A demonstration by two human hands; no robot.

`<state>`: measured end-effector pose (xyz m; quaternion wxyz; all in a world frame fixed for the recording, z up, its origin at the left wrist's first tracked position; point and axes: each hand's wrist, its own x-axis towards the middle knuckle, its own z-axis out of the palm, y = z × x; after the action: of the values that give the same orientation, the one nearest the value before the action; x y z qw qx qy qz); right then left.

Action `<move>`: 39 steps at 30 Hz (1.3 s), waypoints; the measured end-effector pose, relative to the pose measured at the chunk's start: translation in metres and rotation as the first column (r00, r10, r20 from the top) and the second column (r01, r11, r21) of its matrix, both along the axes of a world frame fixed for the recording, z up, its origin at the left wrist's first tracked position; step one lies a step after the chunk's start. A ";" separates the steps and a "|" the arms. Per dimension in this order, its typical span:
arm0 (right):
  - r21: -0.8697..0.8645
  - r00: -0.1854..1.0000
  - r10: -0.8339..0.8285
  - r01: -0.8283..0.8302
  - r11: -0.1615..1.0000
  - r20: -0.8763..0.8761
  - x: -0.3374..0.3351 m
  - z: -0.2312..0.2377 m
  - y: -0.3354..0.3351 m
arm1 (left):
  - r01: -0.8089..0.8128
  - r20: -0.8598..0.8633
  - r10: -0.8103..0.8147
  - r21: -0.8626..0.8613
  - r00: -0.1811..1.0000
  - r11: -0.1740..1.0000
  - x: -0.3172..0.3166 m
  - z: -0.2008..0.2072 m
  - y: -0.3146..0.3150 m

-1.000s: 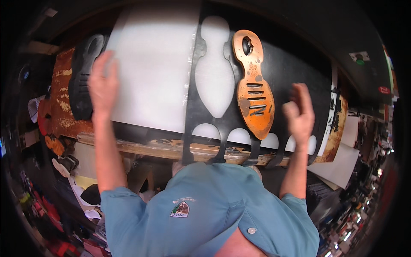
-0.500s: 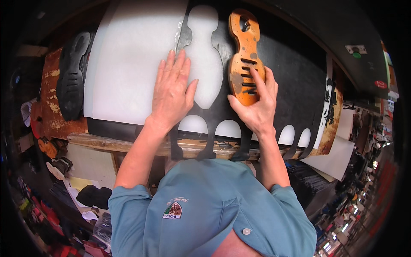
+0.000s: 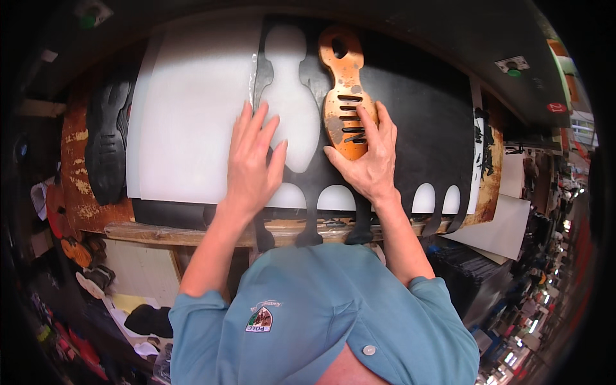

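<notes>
My right hand (image 3: 369, 154) grips the lower end of an orange, sole-shaped cutting die (image 3: 353, 133) with slots and an oval hole. Its thumb lies along the left edge, its fingers at the slots and right edge. The die rests on a black sheet (image 3: 417, 96). Left of it, a sole-shaped cutout (image 3: 292, 96) in the sheet bares white below. My left hand (image 3: 253, 157) is open, fingers spread and slightly blurred, over the seam between the cutout and a white board (image 3: 192, 115). Whether it touches the surface I cannot tell.
Black sole-shaped pieces (image 3: 109, 141) are stacked at the left. A wooden rail (image 3: 173, 233) runs along the near edge, with black strips of the sheet hanging over it. White boards (image 3: 491, 224) lean at the right. A dark machine part with a green button (image 3: 513, 72) stands at far right.
The whole view has shifted. My left hand has drawn back toward me from the cutout's narrow part and its fingers have spread. My right hand stays on the cutting die.
</notes>
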<state>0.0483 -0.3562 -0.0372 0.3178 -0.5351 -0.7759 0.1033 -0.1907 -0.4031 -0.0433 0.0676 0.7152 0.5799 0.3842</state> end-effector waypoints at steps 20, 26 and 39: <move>0.304 0.626 -0.007 0.389 0.869 -0.780 0.158 0.054 0.017 | 0.110 0.009 -0.115 0.234 0.993 0.966 0.050 -0.046 -0.106; 0.257 0.724 -0.128 0.396 0.881 -0.678 0.237 0.069 0.022 | 0.037 -0.016 -0.034 0.297 0.999 0.954 0.054 -0.051 -0.104; 0.522 0.990 -0.134 0.142 0.841 -0.055 0.163 -0.065 -0.096 | -0.017 -0.083 0.049 0.356 0.995 0.935 0.064 -0.051 -0.106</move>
<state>0.2113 -0.4521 -0.1019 0.4645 -0.4816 -0.7315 -0.1311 -0.1262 -0.5089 -0.0942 -0.0950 0.7225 0.5156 0.4508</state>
